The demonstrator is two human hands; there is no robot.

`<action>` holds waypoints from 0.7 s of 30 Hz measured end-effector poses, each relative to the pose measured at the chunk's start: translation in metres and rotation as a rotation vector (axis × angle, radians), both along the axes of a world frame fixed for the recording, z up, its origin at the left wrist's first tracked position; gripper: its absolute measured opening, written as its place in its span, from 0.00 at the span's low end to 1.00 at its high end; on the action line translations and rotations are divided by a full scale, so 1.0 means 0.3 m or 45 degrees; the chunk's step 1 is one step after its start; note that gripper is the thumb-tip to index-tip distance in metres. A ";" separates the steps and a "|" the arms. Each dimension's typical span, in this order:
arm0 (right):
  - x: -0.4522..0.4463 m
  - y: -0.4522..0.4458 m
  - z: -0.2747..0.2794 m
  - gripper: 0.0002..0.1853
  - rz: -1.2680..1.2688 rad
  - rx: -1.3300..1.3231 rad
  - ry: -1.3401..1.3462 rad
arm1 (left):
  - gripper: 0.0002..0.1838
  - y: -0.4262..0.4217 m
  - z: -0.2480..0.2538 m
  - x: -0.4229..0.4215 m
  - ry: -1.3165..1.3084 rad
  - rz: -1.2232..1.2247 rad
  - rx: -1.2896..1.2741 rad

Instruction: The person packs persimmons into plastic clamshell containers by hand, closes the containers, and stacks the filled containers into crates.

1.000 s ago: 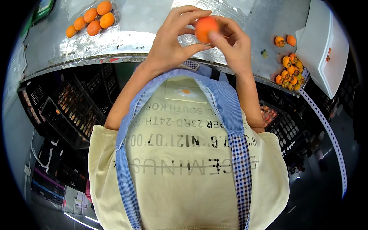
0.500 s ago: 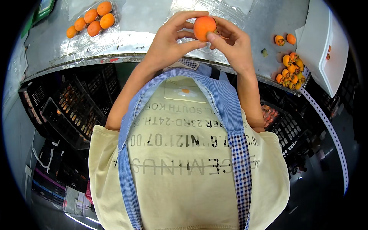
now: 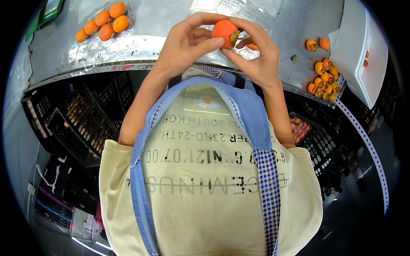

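Observation:
An orange persimmon (image 3: 224, 31) is held up above the metal table's front edge, its green-brown calyx turned toward the right. My left hand (image 3: 186, 42) grips it from the left, the thumb lying across its front and a finger over its top. From the other side, my right hand (image 3: 258, 53) touches it with a fingertip at the top and the thumb beneath. A clear plastic tray (image 3: 213, 7) lies behind the hands. Part of another orange fruit (image 3: 253, 47) shows behind my right fingers, mostly hidden.
Several persimmons (image 3: 103, 18) sit in a clear tray at the left. More persimmons (image 3: 328, 79) are heaped at the table's right edge, near a tilted white bin (image 3: 363, 55). Black crates (image 3: 81, 115) stand below the table. A green object (image 3: 45, 10) lies at the far left.
The persimmon has turned so that its calyx shows toward the front right, and it has shifted slightly left. My right thumb has moved from its face to underneath.

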State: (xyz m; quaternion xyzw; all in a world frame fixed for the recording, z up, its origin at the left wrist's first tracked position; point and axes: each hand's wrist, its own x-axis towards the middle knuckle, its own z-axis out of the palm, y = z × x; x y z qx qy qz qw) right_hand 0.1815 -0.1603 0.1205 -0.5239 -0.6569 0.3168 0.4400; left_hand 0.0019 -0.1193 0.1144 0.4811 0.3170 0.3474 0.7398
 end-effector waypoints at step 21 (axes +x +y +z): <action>1.277 0.037 0.078 0.12 -1.024 0.158 0.912 | 0.18 0.003 -0.067 0.019 0.370 -0.037 -0.156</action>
